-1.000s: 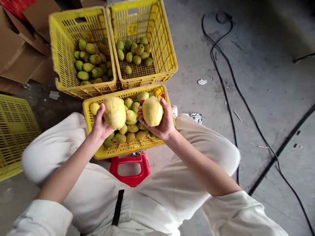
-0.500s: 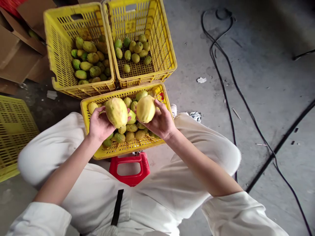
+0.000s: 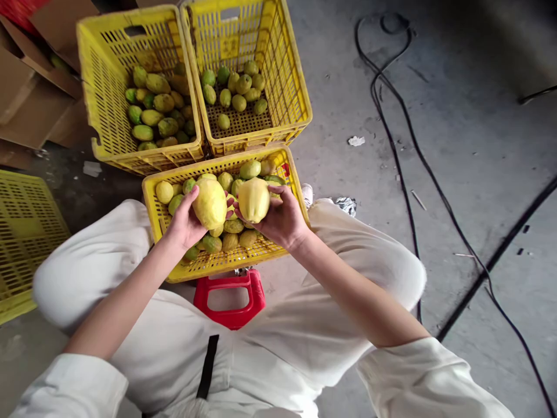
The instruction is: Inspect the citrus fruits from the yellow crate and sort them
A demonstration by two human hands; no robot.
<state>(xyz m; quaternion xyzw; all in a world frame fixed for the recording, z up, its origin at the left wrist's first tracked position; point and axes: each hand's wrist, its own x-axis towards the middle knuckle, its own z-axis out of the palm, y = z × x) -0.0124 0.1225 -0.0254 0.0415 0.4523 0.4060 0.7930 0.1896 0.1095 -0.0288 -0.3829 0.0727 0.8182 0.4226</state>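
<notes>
My left hand (image 3: 186,223) is closed round a large yellow papaya (image 3: 210,204), thumb on its near-left side and fingertips showing at its right. A second, paler yellow papaya (image 3: 254,200) rests in my right hand (image 3: 285,219), with the thumb at its upper right and the fingers curled beneath it. Both fruits are held side by side, slightly apart, over a yellow plastic crate (image 3: 174,274) filled with green and yellow papayas (image 3: 233,226). The undersides of the held fruits are hidden.
Behind stand two deeper yellow crates, the left one (image 3: 98,75) with many papayas and the right one (image 3: 296,75) with several. Another yellow crate (image 3: 30,232) and cardboard boxes (image 3: 30,98) are at the left. A red stool (image 3: 232,319) shows between my legs. Black cables (image 3: 404,128) cross the floor.
Both papayas have been turned in my hands. My left hand has shifted slightly right, and the right-hand papaya has tipped lower, its end now facing me.
</notes>
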